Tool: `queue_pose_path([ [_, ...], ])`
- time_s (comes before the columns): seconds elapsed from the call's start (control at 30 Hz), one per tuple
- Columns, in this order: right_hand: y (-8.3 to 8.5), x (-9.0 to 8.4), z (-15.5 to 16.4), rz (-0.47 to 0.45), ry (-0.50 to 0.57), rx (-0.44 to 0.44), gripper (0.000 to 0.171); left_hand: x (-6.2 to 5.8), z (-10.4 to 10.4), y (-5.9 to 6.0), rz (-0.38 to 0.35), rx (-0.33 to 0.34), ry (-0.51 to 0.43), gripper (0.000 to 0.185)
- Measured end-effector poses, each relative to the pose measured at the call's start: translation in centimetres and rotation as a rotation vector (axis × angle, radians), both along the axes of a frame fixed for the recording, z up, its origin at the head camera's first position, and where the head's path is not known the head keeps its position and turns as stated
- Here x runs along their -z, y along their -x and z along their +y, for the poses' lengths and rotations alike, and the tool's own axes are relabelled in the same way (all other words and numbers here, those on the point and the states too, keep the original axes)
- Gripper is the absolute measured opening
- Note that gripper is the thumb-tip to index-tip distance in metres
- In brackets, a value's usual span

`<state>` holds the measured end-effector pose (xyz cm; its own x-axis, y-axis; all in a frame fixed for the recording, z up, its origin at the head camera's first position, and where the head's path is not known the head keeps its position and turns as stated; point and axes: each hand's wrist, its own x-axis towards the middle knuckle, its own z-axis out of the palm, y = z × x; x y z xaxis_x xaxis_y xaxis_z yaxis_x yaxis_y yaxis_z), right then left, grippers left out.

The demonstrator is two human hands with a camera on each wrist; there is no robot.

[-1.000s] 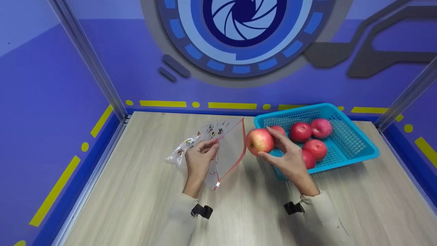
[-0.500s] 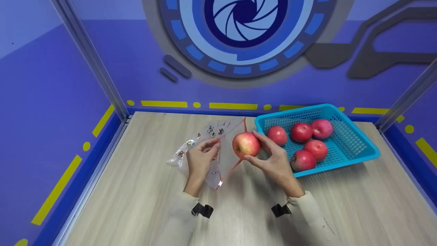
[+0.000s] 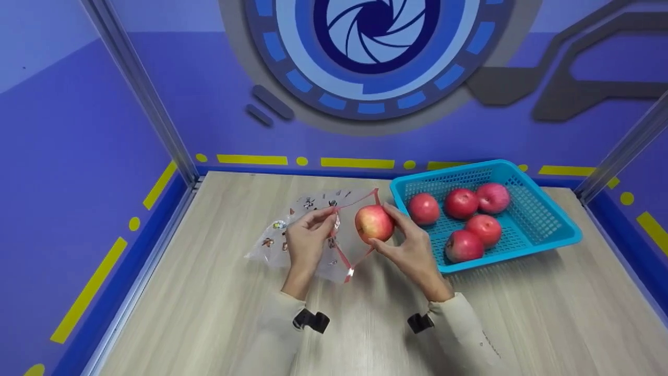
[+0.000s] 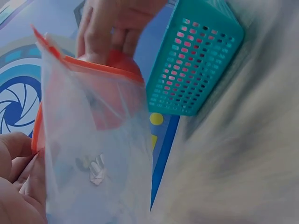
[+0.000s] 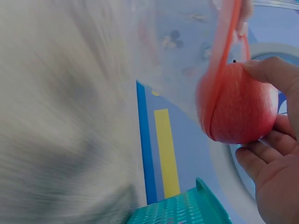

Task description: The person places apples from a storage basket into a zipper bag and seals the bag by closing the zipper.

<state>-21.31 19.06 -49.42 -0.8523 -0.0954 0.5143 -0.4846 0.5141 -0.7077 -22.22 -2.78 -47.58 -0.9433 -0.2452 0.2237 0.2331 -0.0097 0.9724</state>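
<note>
My left hand [image 3: 305,240] pinched the red-trimmed clear bag [image 3: 318,230] by its rim to hold the mouth open. My right hand [image 3: 412,248] gripped a red apple [image 3: 373,223], fingers curled around it, at that opening, beside the blue basket [image 3: 548,214].

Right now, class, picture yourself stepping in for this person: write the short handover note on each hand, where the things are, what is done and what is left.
Left hand: pinches the red-edged rim of the clear printed bag and holds its mouth open above the table.
Right hand: grips one apple right at the bag's mouth; in the right wrist view the red rim already lies across the apple.
Blue basket: on the table to the right, with five apples inside.
Done: one apple is out of the basket and at the bag.
Left: push it fully in and let go; the five basket apples are untouched.
</note>
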Motion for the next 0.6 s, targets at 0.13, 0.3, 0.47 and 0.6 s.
queue_pose_path([
  [0.13,0.04,0.23,-0.38,0.022,-0.051,-0.009,0.079,-0.34,0.40,-0.18,-0.016,0.003,-0.028,0.015],
  [0.3,0.14,0.48,-0.69,0.087,-0.099,-0.031,0.078,-0.55,0.66,-0.12,-0.037,-0.001,-0.093,0.015],
  [0.47,0.19,0.55,-0.88,0.099,-0.110,-0.024,0.077,-0.53,0.71,0.08,-0.051,-0.011,-0.149,0.014],
  [0.6,0.29,0.49,-1.03,0.119,-0.127,-0.024,0.074,-0.43,0.69,0.23,-0.051,0.010,-0.184,0.015],
])
